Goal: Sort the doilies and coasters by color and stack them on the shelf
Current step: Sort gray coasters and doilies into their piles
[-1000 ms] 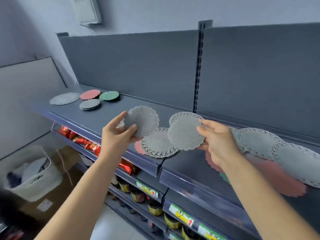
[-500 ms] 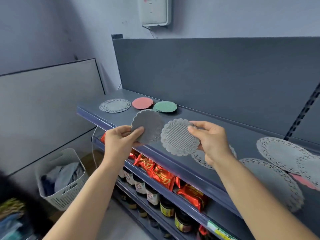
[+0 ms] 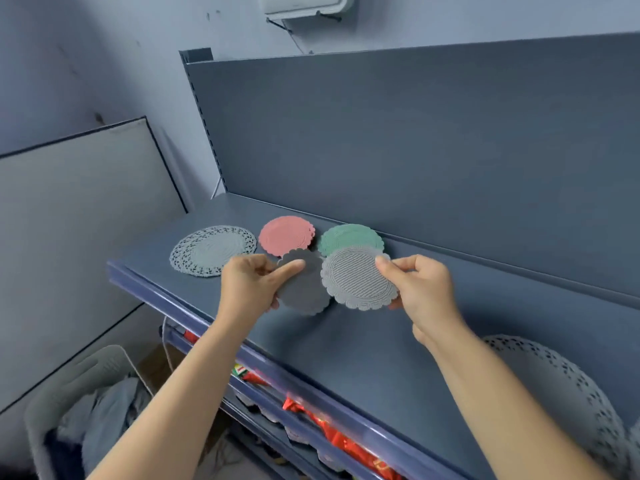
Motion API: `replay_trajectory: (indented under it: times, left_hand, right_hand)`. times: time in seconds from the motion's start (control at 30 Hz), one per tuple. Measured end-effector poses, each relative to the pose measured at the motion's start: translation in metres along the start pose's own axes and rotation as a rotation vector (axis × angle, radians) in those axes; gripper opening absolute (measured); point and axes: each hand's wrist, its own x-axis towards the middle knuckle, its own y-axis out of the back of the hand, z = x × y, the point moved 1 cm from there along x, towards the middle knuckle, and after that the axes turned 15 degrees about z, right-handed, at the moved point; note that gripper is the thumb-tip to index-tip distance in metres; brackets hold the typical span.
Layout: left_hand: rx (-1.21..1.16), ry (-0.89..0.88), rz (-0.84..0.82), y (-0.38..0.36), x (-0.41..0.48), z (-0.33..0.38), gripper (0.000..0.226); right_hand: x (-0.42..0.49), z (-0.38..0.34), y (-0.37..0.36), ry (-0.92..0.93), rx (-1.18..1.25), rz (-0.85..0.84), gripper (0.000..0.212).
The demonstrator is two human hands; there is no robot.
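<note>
Left hand pinches a dark grey scalloped round coaster at frame centre; right hand pinches a light grey ribbed scalloped coaster beside it

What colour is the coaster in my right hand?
Light grey coaster, ribbed, scalloped edge; head view.

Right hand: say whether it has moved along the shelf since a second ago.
Yes. The right hand, gripping a grey coaster, travelled left along the shelf: earlier far from the green coaster, now in front of it.
</note>
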Motion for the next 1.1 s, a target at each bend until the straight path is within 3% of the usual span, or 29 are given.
replay_trajectory:
  times: [0.17,0.27,0.4,0.5,0.6,0.73,0.9,1.1]
  left_hand:
    - [0.201,-0.277,-0.142,-0.029,0.057,-0.021,0.064]
    - [0.256,-0.340,-0.167,-0.035,0.070,-0.031,0.070]
    - [0.151,-0.297,-0.158,-0.035,0.094,-0.044,0.059]
    - [0.086,-0.320,-0.161,-0.035,0.110,-0.046,0.048]
    - [0.081,-0.444,-0.222,-0.034,0.115,-0.036,0.029]
    - [0.118,-0.710,-0.336,-0.036,0.116,-0.026,0.026]
    - [0.062,-1.021,-0.407,-0.048,0.100,-0.011,0.043]
    - [-0.050,-1.235,-0.525,-0.060,0.024,0.044,0.048]
  right_hand:
    - [0.022,0.003,-0.032,0.041,-0.135,-0.004,0.029]
    - [0.024,0.006,-0.051,0.028,-0.210,-0.063,0.030]
    - [0.025,0.011,-0.068,-0.003,-0.230,-0.102,0.028]
    - [0.022,0.010,-0.079,0.101,-0.330,-0.056,0.024]
    - [0.014,0.004,-0.084,0.332,-0.679,-0.036,0.027]
    - [-0.008,0.000,-0.082,0.310,-0.959,-0.063,0.044]
    - [-0.048,-0.001,-0.068,0.347,-1.096,0.143,0.061]
    - [-0.104,-0.019,0.008,0.278,-1.153,0.382,0.054]
